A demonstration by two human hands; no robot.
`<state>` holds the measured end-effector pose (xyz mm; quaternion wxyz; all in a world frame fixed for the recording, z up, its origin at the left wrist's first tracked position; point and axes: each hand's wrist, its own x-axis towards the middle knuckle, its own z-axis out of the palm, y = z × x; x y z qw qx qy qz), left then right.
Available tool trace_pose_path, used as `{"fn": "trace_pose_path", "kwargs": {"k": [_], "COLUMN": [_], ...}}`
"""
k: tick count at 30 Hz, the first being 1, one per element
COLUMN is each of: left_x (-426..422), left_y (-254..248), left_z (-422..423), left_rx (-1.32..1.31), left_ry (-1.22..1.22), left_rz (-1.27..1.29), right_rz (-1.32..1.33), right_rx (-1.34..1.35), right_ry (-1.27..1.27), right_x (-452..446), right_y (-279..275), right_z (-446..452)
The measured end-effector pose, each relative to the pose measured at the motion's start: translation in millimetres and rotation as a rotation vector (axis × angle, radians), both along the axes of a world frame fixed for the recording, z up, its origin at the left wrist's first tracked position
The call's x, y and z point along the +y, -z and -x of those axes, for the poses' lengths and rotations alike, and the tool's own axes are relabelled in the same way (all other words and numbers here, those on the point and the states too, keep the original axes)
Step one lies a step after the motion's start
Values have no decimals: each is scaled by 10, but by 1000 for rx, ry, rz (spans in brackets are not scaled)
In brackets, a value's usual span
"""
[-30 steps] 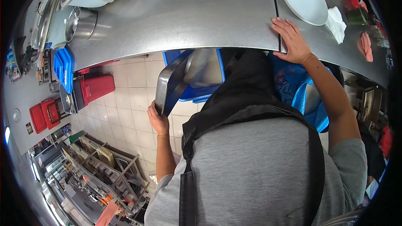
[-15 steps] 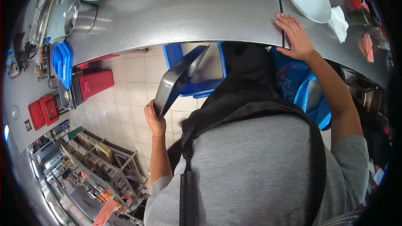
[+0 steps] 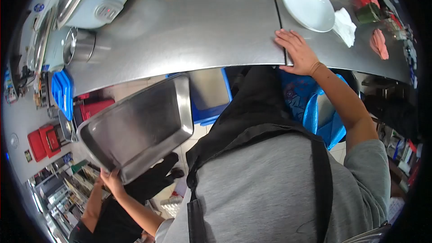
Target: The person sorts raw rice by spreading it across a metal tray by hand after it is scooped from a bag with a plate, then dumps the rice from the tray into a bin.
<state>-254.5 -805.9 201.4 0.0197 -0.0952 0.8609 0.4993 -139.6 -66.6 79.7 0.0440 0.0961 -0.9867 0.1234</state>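
My left hand [image 3: 112, 182] is closed on the lower corner of a deep rectangular steel tray [image 3: 139, 126]. The tray is tilted, its hollow side facing me, left of my body below the counter edge. Beside my left hand, another person's forearm [image 3: 93, 204] reaches up to the same corner; whether those fingers touch the tray I cannot tell. My right hand [image 3: 299, 54] lies flat, fingers apart, on the edge of the steel counter [image 3: 193, 27], over the dark seam. Near it are a white oval dish [image 3: 308, 5] and a crumpled white tissue [image 3: 344, 27].
A blue bin [image 3: 211, 114] stands on the floor under the counter. At left are a rice cooker [image 3: 96, 4], a steel pot [image 3: 83, 46] and blue lids [image 3: 63, 93]. A blue bag [image 3: 321, 117] hangs below my right arm. The co-worker's dark-clothed body [image 3: 117, 218] is close at lower left.
My left hand has swung the tray out to the left and turned its hollow side toward me. Another person has come in at lower left. My right hand stays on the counter.
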Motion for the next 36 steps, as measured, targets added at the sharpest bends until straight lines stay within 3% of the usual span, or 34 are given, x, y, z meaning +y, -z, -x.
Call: {"fn": "trace_pose_path", "kwargs": {"k": [3, 6, 10, 13, 14, 17, 19, 20, 22, 24, 25, 26, 28, 31, 32, 33, 36], "left_x": [98, 214, 593, 1069, 1315, 2042, 2021, 2140, 3033, 3138, 3284, 3361, 3267, 3256, 3329, 3295, 3109], "left_y": [-224, -77, 339, 777, 867, 1061, 1686, 2056, 1276, 1584, 1439, 1282, 1851, 1429, 1113, 1166, 1712], "left_z": [71, 243, 608, 946, 990, 1169, 1382, 1590, 1332, 1647, 1632, 1594, 1982, 1889, 1734, 1784, 2104], "left_rx": [-23, -20, -157, -325, -322, -272, -138, -20, -206, -109, -112, -117, -107, -423, -408, -358, -245], "left_ry": [0, -65, -125, -45, -86, 113, 244, 357, 256, 346, 405, 460, 537, 532, 490, 503, 508], "left_rz": [29, -83, -302, -500, -451, -232, -263, -281, -368, -232, -320, -398, -606, -637, -531, -550, -610], "right_rz": [52, 163, 761, 1638, 1757, 1801, 1928, 1872, 2015, 2216, 2344, 2324, 2249, 2144, 2106, 2072, 1917], "right_rx": [13, 113, 478, 767, 747, 452, 472, 447, 549, 456, 471, 476, 465, 541, 578, 612, 728], "right_ry": [17, 99, 749, 1219, 1321, 1144, 1007, 1201, 1180, 1026, 1022, 1059, 1027, 899, 883, 873, 1292], "right_x": [8, -34, -207, -104, -4, 428, 748, 667, 552, 590, 580, 554, 432, 243, 241, 224, 154], "right_y": [-6, -19, 518, 347, 237, 246, 653, 430, 286, 362, 357, 369, 294, 169, 159, 140, -90], "right_z": [-18, -27, 57, 308, 353, 289, 230, 264, 239, 92, 53, -58, -306, -945, -1155, -1363, -1968]}}
